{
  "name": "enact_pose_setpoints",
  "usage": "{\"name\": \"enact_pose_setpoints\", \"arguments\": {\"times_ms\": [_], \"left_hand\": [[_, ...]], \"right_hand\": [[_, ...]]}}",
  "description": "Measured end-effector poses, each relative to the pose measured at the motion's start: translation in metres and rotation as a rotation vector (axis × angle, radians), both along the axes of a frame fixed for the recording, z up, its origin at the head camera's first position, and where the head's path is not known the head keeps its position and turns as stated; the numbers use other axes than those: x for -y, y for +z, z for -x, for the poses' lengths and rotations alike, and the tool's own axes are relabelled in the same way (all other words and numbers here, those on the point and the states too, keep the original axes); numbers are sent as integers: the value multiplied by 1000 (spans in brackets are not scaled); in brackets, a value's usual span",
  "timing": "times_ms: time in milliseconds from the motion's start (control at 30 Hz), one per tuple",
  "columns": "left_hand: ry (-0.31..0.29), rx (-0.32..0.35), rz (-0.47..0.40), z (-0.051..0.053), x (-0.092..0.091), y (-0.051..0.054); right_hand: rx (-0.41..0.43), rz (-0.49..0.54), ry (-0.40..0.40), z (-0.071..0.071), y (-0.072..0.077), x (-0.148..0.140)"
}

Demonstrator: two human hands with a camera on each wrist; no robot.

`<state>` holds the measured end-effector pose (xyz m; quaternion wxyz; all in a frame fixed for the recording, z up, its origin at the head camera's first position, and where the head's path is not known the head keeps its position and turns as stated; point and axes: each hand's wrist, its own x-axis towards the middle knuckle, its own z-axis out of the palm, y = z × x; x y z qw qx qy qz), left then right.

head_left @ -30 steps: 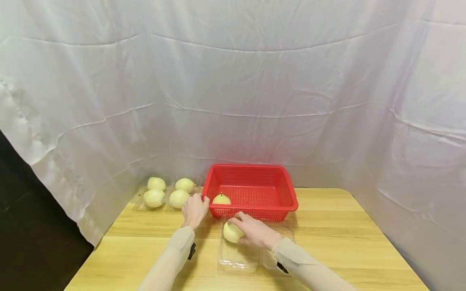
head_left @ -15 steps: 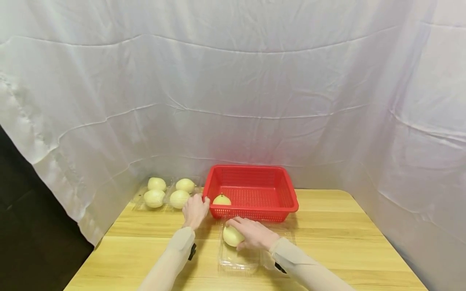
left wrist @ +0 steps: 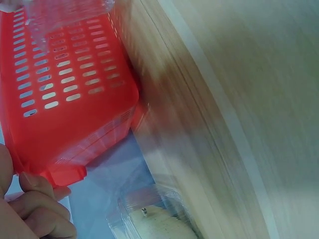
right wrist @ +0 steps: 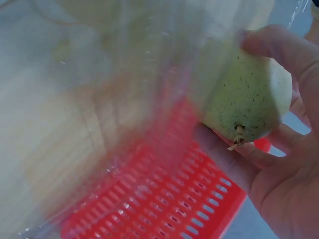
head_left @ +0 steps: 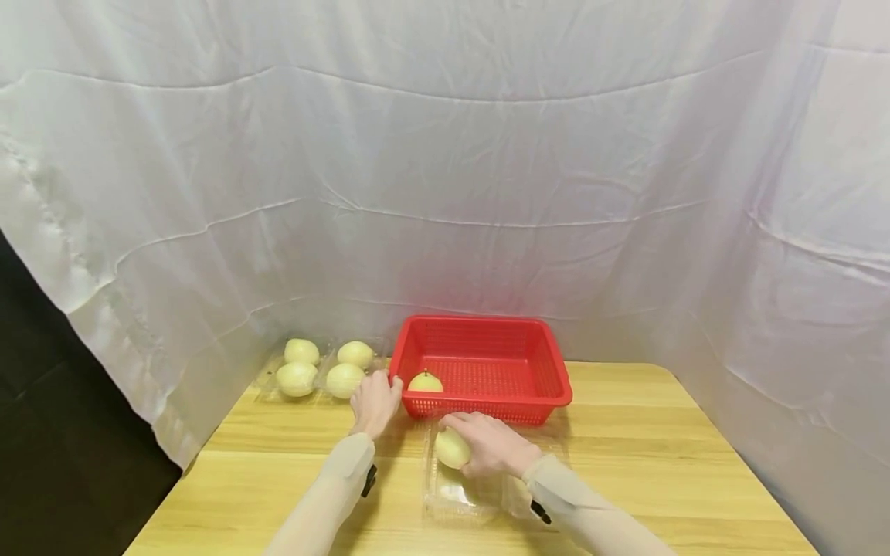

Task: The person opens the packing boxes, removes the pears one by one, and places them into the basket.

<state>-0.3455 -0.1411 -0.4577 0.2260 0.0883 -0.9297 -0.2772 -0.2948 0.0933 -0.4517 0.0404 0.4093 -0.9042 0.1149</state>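
Note:
A pale yellow-green pear (head_left: 452,449) with a short stem is in my right hand (head_left: 487,444), thumb and fingers curled round it. It sits over the left part of a clear plastic clamshell box (head_left: 445,502), in front of the red basket (head_left: 480,401). The right wrist view shows the pear (right wrist: 249,94) beside blurred clear plastic. My left hand (head_left: 375,401) grips the basket's left rim near its front corner; in the left wrist view its curled fingers (left wrist: 45,219) meet the rim. Another pear (head_left: 426,382) lies inside the basket, at the front left.
Several pears (head_left: 297,379) sit in clear plastic boxes (head_left: 267,390) at the table's back left. A pale curtain (head_left: 487,193) hangs behind and at both sides. Wooden table top (head_left: 640,455) extends to the right of the basket.
Over the last second the pear in my right hand has come slightly down, then to the right. The clear box has shifted slightly right. My left hand stays at the basket rim.

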Motion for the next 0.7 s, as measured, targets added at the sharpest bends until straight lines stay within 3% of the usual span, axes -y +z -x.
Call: {"name": "enact_pose_setpoints", "arguments": {"times_ms": [333,700], "left_hand": [[2,3,-9,1,0,-2],[0,8,-11,1,0,-1]], "right_hand": [[-12,51,-28,-3,15,-15],[-31,232,-18,6,32,-19]]}}
